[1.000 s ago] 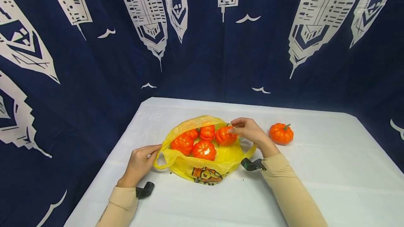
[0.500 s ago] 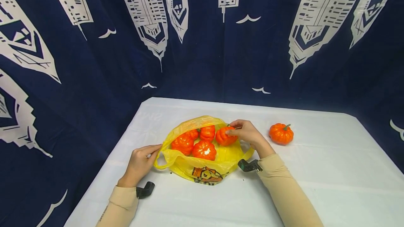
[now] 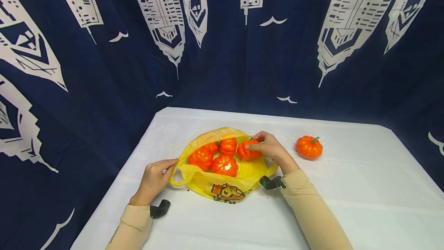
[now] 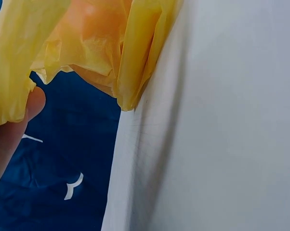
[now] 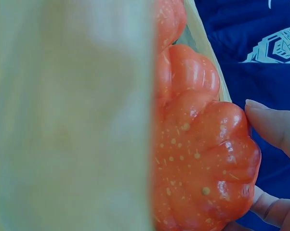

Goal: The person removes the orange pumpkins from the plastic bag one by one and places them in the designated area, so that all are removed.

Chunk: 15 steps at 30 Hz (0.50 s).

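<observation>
A yellow plastic bag (image 3: 248, 169) lies with its mouth spread, several small orange pumpkins (image 3: 224, 166) inside. At its left edge my left hand (image 3: 154, 178) pinches the plastic beside the handle loop; a fingertip (image 4: 36, 102) shows against the bag in the left wrist view. My right hand (image 3: 272, 149) grips another small pumpkin (image 3: 245, 152) at the right end of the mouth, thumb across its front. In the right wrist view, this ribbed, speckled pumpkin (image 5: 207, 163) sits against the fingers (image 5: 275, 127); blurred yellow plastic covers its left part.
One more orange pumpkin (image 3: 308, 147) with a green stem stands on the white table (image 3: 364, 188), right of my right hand. Behind the table hangs a dark blue cloth (image 3: 222, 76) with white building prints. A black band device sits on each wrist.
My right hand has shifted slightly left, and its thumb now reaches farther across the pumpkin's front. The left hand and the bag look nearly unchanged.
</observation>
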### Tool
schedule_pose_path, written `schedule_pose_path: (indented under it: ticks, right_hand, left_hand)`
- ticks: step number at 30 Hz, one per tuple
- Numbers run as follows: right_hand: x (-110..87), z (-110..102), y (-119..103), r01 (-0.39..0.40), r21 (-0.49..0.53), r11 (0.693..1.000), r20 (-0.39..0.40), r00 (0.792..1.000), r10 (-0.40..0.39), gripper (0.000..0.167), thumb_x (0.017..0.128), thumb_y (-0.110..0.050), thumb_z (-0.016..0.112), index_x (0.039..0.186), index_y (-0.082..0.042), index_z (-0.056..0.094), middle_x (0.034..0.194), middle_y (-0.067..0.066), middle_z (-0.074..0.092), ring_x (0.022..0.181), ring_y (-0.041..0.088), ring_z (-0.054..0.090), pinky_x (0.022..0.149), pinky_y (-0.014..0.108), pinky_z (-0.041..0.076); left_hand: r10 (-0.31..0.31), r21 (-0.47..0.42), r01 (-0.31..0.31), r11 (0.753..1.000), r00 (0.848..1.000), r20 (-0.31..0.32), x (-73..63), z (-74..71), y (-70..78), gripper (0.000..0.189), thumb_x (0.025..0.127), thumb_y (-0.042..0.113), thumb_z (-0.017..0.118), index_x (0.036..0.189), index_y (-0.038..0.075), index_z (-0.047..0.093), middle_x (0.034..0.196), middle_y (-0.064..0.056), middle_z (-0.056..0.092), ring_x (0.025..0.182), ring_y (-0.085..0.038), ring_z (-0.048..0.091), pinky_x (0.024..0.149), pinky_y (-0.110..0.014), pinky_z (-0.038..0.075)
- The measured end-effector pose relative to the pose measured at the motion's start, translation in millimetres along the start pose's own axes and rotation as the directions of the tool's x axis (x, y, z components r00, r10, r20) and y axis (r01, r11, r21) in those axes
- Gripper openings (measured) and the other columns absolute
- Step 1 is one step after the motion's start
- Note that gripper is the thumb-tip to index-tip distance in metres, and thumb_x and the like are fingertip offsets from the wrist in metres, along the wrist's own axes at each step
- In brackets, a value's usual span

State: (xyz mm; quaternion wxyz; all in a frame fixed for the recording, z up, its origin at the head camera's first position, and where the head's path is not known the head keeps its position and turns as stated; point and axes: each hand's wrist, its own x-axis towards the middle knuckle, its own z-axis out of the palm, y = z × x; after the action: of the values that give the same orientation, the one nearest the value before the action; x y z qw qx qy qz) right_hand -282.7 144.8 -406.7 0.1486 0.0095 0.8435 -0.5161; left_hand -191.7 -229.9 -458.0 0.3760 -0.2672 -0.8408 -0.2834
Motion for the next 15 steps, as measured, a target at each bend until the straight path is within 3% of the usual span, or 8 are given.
schedule_pose_path:
  ticks: [7,15]
  right_hand:
    - [-2.1,0.2,4.1,0.028,-0.007,1.0,0.018,0.999,-0.028,0.046,0.086,-0.019,0.079,0.121,-0.001,0.054,0.129,0.019,0.051,0.105,0.029,0.056,0.081,0.027,0.06]
    - [-8.0,-2.0,3.3,0.071,-0.013,0.997,0.005,0.997,-0.071,0.047,0.086,-0.019,0.077,0.123,-0.002,0.056,0.131,0.018,0.055,0.113,0.031,0.055,0.095,0.035,0.057]
  left_hand:
    - [0.005,-0.021,-0.005,1.0,1.0,-0.01,0.5,0.0,1.4,0.03,0.069,-0.017,0.08,0.095,-0.004,0.078,0.088,-0.014,0.078,0.078,-0.028,0.077,0.069,-0.032,0.063]
    - [0.004,-0.024,-0.004,1.0,1.0,-0.011,0.4,0.2,1.6,0.03,0.069,-0.017,0.081,0.095,-0.005,0.078,0.089,-0.013,0.078,0.079,-0.027,0.077,0.07,-0.03,0.063]
